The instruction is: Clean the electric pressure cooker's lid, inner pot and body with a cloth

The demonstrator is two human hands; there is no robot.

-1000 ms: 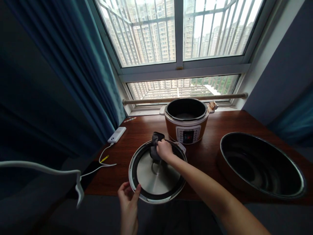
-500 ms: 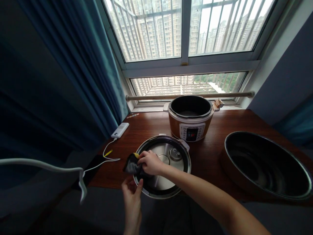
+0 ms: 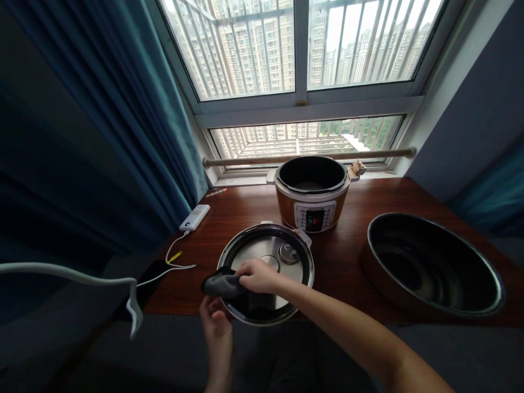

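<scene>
My right hand (image 3: 257, 275) is closed on a grey cloth (image 3: 224, 284) with a dark edge. The cloth lies over the left part of a round pressure cooker lid (image 3: 245, 248), which rests underside up near the table's front edge. The lid has a steel middle, a black ring and a small round valve cover (image 3: 289, 252). Below the cloth, at the lid's left rim, is my left hand (image 3: 216, 319). Its fingers are loosely bent and apart; whether they touch the rim or the cloth I cannot tell.
An electric pressure cooker (image 3: 311, 199) stands lidless behind the lid, by the window. To the right sits a large oval dark pot (image 3: 434, 267). On the left are a white power bank (image 3: 195, 218) and its cable (image 3: 177, 240). A blue curtain (image 3: 135, 109) hangs beside the table (image 3: 335, 273).
The cloth under my right hand has turned and slid slightly along the lid's left side. My left hand's thumb has drawn in from the rim. The whole view has shifted a little.
</scene>
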